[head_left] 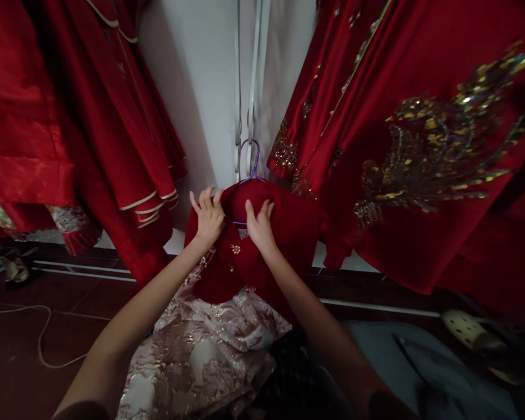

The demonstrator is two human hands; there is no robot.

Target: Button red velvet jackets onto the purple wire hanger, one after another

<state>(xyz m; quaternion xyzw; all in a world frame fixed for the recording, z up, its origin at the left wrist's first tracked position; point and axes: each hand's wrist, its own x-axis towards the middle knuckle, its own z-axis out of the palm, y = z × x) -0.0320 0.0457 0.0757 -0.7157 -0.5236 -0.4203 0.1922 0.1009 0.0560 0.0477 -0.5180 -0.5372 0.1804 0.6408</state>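
A red jacket (289, 224) with small flower-shaped fastenings hangs from a purple hanger (255, 158) in front of me. My left hand (209, 217) rests at the jacket's left shoulder, its fingers bent and spread apart. At the right side of the neck opening, my right hand (260, 226) touches the red cloth, thumb and fingers apart. A small label (242, 233) shows inside the neck between both hands. Below the jacket's hem, a pale pink brocade garment (192, 344) with a shiny raised pattern spreads down toward me.
Red garments (114, 116) hang at left, and a red garment with gold sequin embroidery (441, 140) at right. Metal straps (251, 76) run down the wall to the hanger. A cable (44, 338), a pale clog (464, 328) and a grey-blue surface (385, 344) lie lower down.
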